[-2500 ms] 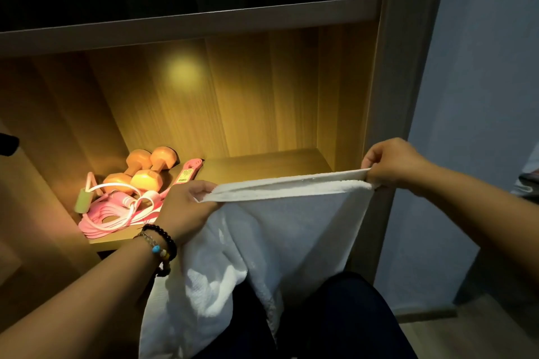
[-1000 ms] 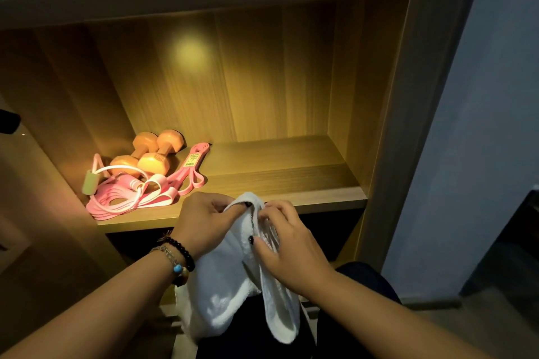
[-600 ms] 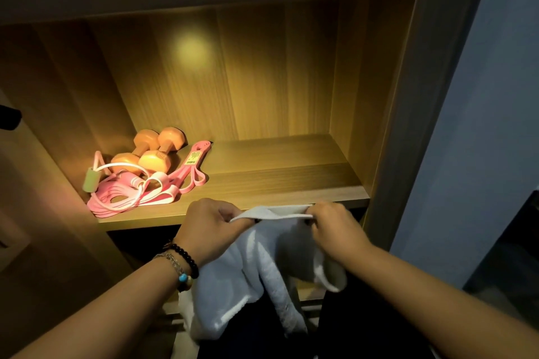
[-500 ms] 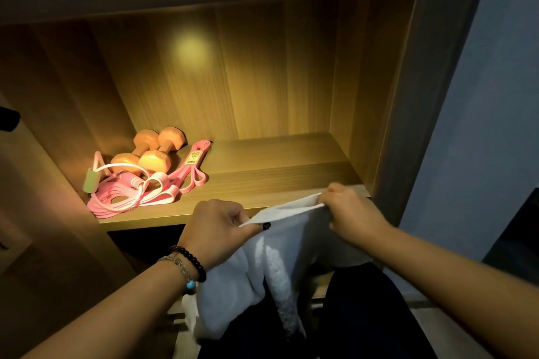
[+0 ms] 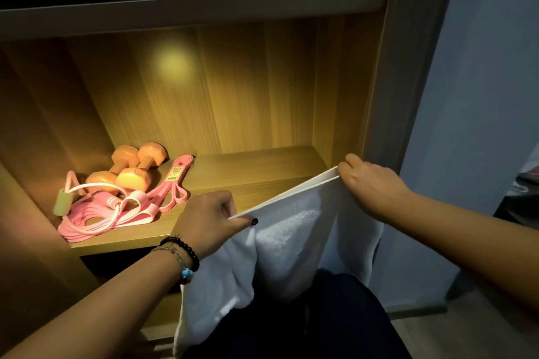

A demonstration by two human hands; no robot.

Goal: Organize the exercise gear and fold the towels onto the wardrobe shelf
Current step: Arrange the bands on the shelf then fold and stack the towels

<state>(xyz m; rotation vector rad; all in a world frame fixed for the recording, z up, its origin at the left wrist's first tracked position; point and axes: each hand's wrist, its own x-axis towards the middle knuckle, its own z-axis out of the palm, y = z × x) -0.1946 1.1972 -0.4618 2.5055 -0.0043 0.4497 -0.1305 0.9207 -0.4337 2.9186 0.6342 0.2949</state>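
Both hands pinch the towel taut: left hand low, right hand higher, well apart. Its doubled edge looks aligned, probably; a slack pinch could let layers slip below the hands, skewing the fold.

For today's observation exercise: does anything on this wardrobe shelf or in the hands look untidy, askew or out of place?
Nothing damaged or spilled. The pink bands and rope lie in a loose tangle against the orange dumbbells at the shelf's left end. The white towel, pinched by left hand and right hand, slants and hangs half-folded.
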